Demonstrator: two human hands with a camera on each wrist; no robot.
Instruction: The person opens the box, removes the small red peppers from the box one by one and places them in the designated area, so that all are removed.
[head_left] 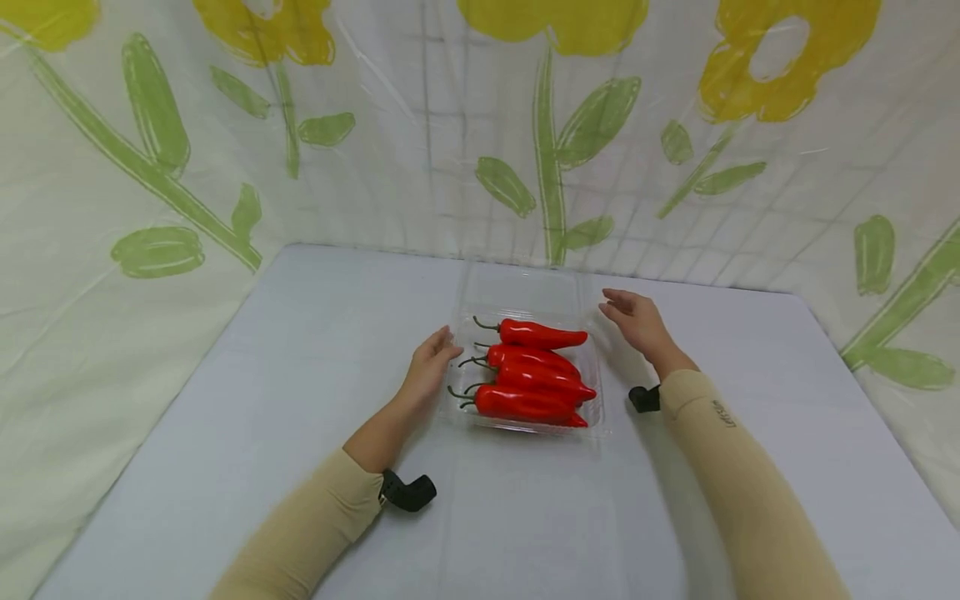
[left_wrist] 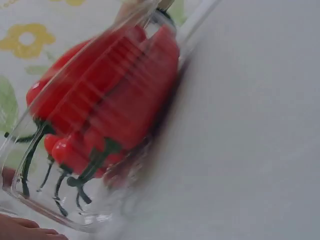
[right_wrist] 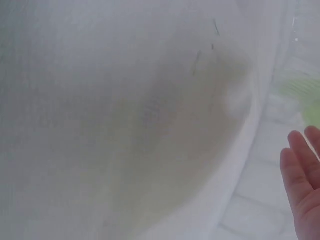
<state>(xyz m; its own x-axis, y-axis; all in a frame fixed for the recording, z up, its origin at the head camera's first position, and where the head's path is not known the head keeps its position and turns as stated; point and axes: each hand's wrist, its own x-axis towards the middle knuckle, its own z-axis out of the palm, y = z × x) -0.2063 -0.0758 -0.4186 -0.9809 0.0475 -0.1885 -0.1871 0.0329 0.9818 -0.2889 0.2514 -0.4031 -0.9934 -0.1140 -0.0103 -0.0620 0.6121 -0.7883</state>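
Note:
Several red chili peppers (head_left: 532, 377) with green stems lie side by side in a clear plastic container (head_left: 598, 408), stems pointing left. Its transparent lid (head_left: 525, 287) is folded back behind it, flat on the table. My left hand (head_left: 429, 365) is at the container's left side, thumb by the rim; whether it touches cannot be told. In the left wrist view, part of this hand (left_wrist: 27, 230) shows at the lower left corner, beside the container. Off to the right, my right hand (head_left: 637, 323) is apart from the container with fingers extended (right_wrist: 295, 165), holding nothing.
The container stands on a white table (head_left: 337, 333). Behind it hangs a pale curtain (head_left: 390, 183) with yellow flowers and green leaves. A black wrist camera (head_left: 408, 493) sits on the left wrist, another camera (head_left: 643, 399) on the right.

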